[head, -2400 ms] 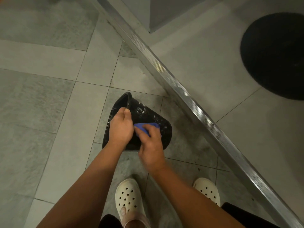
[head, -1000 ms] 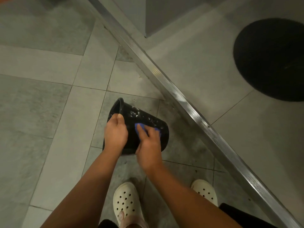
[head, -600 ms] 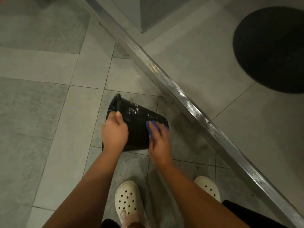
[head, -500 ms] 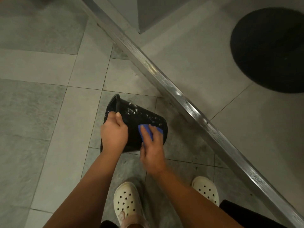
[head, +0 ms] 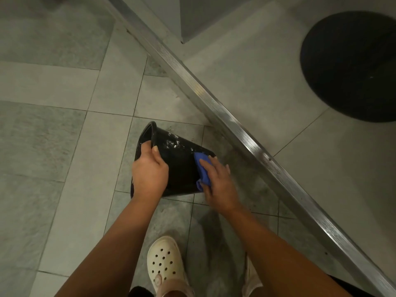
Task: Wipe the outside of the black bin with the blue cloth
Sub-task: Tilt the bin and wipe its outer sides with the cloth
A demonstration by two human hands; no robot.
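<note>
Gripping black bin (head: 182,166) rim with left hand (head: 150,174), right hand (head: 220,183) presses blue cloth (head: 202,168) flat.

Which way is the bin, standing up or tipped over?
Tipped over. The bin has its rim facing left, base right; the left hand grips the rim.

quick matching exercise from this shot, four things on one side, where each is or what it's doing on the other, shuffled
Things:
1. bin
2. cloth
3. left hand
4. clog

States:
a. grips the bin at its mouth
b. flat on the floor tiles, near the bottom edge
c. tipped on its side, white specks on its wall
d. pressed against the bin under the right hand

Pairs: 1-c, 2-d, 3-a, 4-b
</note>
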